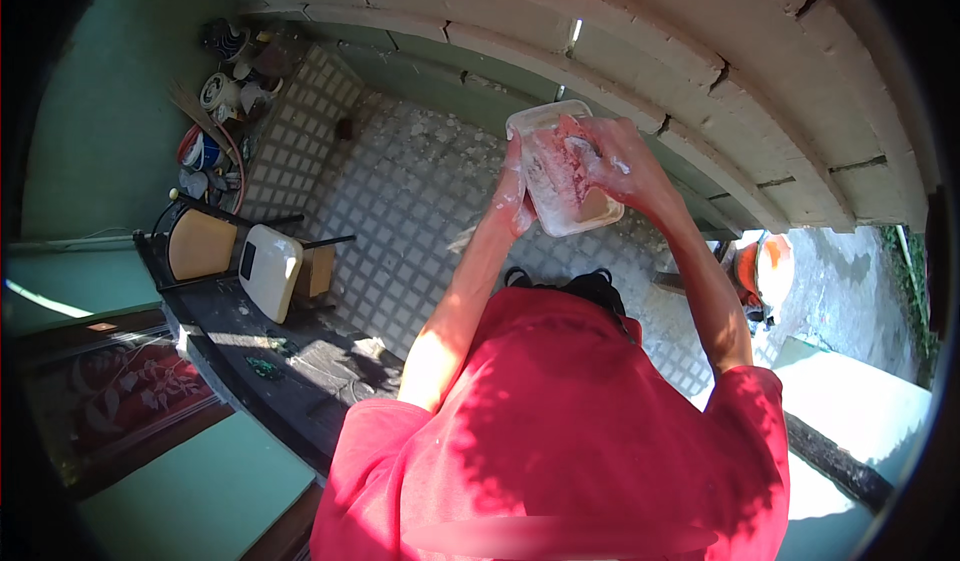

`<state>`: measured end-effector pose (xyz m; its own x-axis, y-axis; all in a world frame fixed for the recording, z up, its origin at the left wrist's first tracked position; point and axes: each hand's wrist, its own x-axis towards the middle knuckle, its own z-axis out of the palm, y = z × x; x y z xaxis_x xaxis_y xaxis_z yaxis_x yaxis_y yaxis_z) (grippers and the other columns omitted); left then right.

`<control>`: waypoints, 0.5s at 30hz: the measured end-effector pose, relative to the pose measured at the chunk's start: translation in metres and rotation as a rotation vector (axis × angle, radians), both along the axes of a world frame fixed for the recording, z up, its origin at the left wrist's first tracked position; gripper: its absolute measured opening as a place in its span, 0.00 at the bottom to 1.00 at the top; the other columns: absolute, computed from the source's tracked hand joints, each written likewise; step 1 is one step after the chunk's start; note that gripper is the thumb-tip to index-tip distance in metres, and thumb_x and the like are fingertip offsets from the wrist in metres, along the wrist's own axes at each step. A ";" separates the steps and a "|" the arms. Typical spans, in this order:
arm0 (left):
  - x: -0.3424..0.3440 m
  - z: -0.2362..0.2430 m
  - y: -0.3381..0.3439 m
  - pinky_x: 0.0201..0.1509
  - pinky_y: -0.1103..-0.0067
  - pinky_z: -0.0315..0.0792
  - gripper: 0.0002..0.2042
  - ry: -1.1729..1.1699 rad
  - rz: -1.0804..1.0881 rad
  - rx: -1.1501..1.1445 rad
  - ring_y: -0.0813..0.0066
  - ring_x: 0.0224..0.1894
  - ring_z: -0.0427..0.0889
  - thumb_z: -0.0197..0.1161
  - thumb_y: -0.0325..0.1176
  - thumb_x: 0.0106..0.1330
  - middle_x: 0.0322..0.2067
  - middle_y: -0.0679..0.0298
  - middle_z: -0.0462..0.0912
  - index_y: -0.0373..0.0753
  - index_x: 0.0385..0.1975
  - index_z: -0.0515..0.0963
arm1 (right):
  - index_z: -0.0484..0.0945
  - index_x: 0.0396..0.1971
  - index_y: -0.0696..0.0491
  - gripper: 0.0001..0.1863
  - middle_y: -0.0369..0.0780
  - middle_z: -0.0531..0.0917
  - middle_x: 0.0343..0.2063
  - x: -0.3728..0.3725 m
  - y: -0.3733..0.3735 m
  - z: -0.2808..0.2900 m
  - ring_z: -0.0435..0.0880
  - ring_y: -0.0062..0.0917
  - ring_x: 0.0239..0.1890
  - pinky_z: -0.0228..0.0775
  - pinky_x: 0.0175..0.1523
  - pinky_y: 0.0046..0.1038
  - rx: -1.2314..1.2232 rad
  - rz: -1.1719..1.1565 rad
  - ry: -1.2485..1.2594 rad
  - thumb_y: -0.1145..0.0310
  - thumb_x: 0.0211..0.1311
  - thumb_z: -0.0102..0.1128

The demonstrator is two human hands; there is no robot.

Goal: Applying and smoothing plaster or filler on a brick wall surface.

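A pale, rounded-rectangular plastic tub (583, 224) is held out in front of me, tilted so that its inside shows. My left hand (515, 196) grips it along the left wall, with whitish smears on the skin. Inside, a pinkish-white, wet-looking mass (553, 173) coats the bottom. Over the right side of the tub, my right hand (625, 158) reaches in with its fingers curled against that mass. White foam-like or paste-like spots cling to this hand too. Whatever its fingertips may pinch is hidden.
A ribbed, block-built wall (660, 71) rises just beyond the tub. Patterned tiles cover the floor (370, 201). At left stand two chairs (270, 271) beside a dark bench (300, 371), with buckets (205, 151) behind. An orange drum-like object (765, 266) stands at right.
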<state>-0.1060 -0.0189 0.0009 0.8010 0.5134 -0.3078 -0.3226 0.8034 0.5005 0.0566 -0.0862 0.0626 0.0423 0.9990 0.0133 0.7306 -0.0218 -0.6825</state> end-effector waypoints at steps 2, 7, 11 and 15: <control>0.005 0.005 -0.002 0.65 0.66 0.68 0.42 0.027 0.026 -0.035 0.63 0.61 0.71 0.37 0.71 0.64 0.61 0.58 0.69 0.40 0.66 0.59 | 0.76 0.39 0.58 0.17 0.53 0.78 0.35 -0.001 -0.002 0.009 0.73 0.52 0.40 0.66 0.45 0.45 0.253 -0.061 -0.023 0.62 0.54 0.57; 0.014 0.000 -0.003 0.66 0.66 0.67 0.42 0.082 0.041 0.025 0.63 0.62 0.70 0.37 0.71 0.63 0.62 0.58 0.68 0.41 0.67 0.58 | 0.74 0.33 0.61 0.18 0.56 0.74 0.27 -0.017 0.001 0.031 0.71 0.56 0.34 0.65 0.38 0.46 0.250 0.042 0.105 0.61 0.49 0.59; 0.014 0.000 -0.006 0.66 0.65 0.65 0.44 0.084 0.028 0.009 0.62 0.62 0.70 0.38 0.73 0.61 0.62 0.58 0.67 0.41 0.67 0.57 | 0.75 0.33 0.63 0.17 0.57 0.77 0.29 0.000 0.000 0.006 0.73 0.55 0.32 0.69 0.38 0.42 0.191 0.061 0.077 0.65 0.47 0.55; 0.019 -0.009 -0.008 0.63 0.65 0.69 0.42 -0.051 0.026 -0.044 0.63 0.61 0.71 0.42 0.72 0.61 0.61 0.59 0.69 0.43 0.67 0.59 | 0.74 0.33 0.64 0.17 0.58 0.76 0.29 0.016 -0.008 0.007 0.74 0.56 0.32 0.69 0.38 0.43 0.308 -0.026 -0.014 0.65 0.46 0.54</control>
<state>-0.0874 -0.0270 -0.0083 0.8027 0.5212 -0.2898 -0.3676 0.8151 0.4477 0.0726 -0.0938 0.0692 0.0652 0.9465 0.3160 0.7419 0.1658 -0.6497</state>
